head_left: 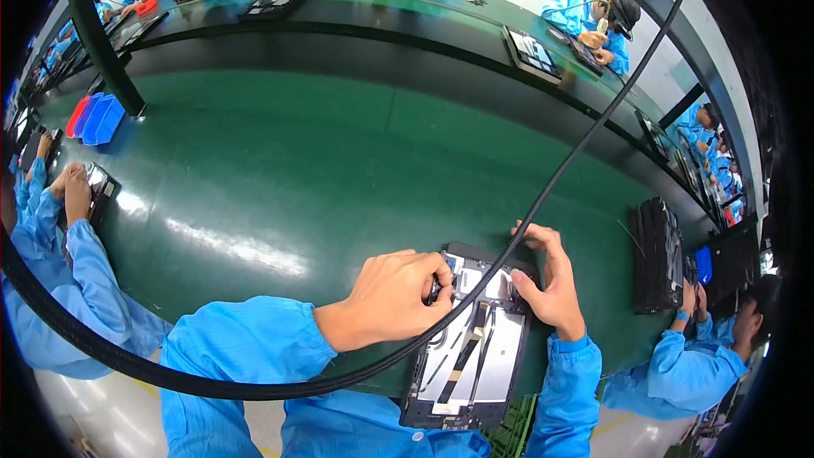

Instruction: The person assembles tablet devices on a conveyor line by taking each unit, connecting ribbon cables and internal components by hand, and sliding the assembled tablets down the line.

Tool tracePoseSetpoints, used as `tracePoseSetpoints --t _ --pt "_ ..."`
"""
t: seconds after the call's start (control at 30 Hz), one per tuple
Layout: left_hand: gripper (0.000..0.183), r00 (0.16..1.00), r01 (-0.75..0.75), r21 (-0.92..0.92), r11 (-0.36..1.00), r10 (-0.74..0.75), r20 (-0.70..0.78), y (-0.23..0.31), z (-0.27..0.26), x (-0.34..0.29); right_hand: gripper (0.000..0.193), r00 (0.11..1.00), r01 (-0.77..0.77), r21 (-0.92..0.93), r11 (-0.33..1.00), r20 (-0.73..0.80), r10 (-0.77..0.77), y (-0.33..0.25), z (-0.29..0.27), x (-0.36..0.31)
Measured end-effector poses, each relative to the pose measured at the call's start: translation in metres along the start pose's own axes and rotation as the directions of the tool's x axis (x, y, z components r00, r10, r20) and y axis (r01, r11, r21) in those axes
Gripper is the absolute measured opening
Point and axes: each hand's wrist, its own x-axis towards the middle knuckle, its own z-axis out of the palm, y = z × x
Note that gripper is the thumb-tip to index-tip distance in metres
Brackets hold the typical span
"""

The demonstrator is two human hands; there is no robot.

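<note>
On the near edge of the green table (254,178), in front of our body, we have the opened tablet (465,365), its inner side up, with pale plates and dark ribbon strips running along it. Its long axis points away from us and leans a little, far end to the right, near end to the left and close to our blue coat.

The relation that counts is at the tablet's far end, where we have 2 hands facing each other across its width. Our left hand (394,293) is at the left long edge, fingers curled narrow; a small dark thing (434,292) shows inside the curl, but we cannot tell what it is or whether we grip it. Our right hand (553,284) is spread wide at the far right corner, its thumb over the right edge. The small dark thing is nearer our left hand, which hides part of it.

A thick black cord (564,170) crosses our view of the tablet; we cannot tell whether they touch. Well to the tablet's right we see a black stack (657,254); far to its left, blue bins (103,119) and, nearer us, a co-worker's hand (76,191). Beyond it runs a raised shelf (365,17).
</note>
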Motion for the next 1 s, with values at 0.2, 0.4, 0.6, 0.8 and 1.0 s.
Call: tracePoseSetpoints --t 0.2,0.4,0.6,0.8,1.0 --pt "0.008 0.999 0.018 -0.026 1.000 -0.017 0.039 0.002 -0.002 -0.005 0.034 0.956 0.291 -0.161 0.943 0.077 -0.282 -0.054 0.024 0.030" --pt "0.009 0.992 0.046 -0.108 0.993 -0.032 0.120 -0.001 -0.008 -0.012 0.038 0.983 0.000 0.321 0.947 0.176 -0.060 -0.048 0.047 0.042" --pt "0.011 0.998 -0.019 -0.145 0.989 0.027 0.049 -0.007 -0.006 -0.012 0.037 0.986 0.000 0.313 0.950 0.160 -0.052 -0.040 0.054 0.035" --pt "0.011 0.999 -0.033 -0.177 0.984 0.036 0.015 -0.005 -0.007 -0.011 0.042 0.978 -0.017 0.217 0.976 0.207 -0.029 -0.056 0.050 0.040" --pt "0.011 0.999 -0.042 -0.179 0.983 0.044 0.009 -0.003 -0.009 -0.012 0.036 0.962 -0.061 0.192 0.979 0.274 0.006 -0.055 0.047 0.039"
